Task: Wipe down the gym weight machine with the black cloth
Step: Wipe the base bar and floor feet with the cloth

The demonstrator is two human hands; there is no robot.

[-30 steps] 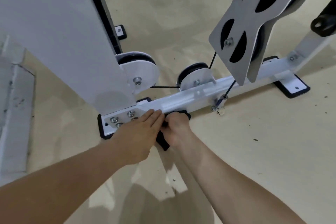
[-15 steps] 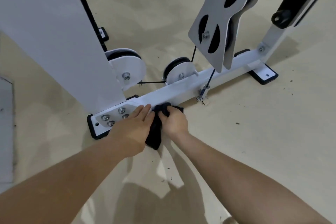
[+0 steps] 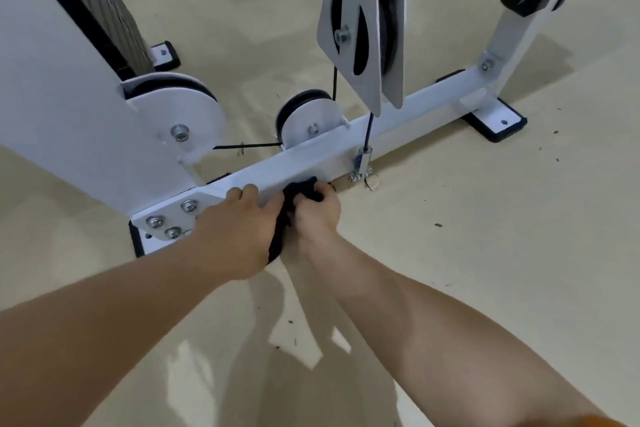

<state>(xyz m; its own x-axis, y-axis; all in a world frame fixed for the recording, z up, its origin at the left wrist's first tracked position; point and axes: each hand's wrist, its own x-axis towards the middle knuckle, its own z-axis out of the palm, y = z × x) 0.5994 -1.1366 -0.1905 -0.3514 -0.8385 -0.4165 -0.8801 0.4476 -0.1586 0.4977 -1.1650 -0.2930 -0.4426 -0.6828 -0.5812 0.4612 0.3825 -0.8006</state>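
The white weight machine's floor beam (image 3: pixel 408 114) runs from lower left up to the right. My right hand (image 3: pixel 317 213) grips the bunched black cloth (image 3: pixel 299 192) against the beam's near face. A tail of the cloth hangs down between my hands. My left hand (image 3: pixel 237 230) rests on the beam just left of the cloth, beside the bolted base plate (image 3: pixel 166 218), fingers curled over the beam's top edge. Part of the cloth is hidden under my hands.
Two white pulleys, a large one (image 3: pixel 180 114) and a smaller one (image 3: pixel 308 118), sit behind the beam with a black cable between them. A grey pulley bracket (image 3: pixel 360 21) hangs above the beam. A cable anchor (image 3: pixel 362 163) stands right of the cloth. A rubber foot (image 3: pixel 495 121) lies at the right on the beige floor.
Both hands and the cloth have slid a little to the right along the beam, away from the bolted plate. The view has shifted so the machine appears further left and closer.
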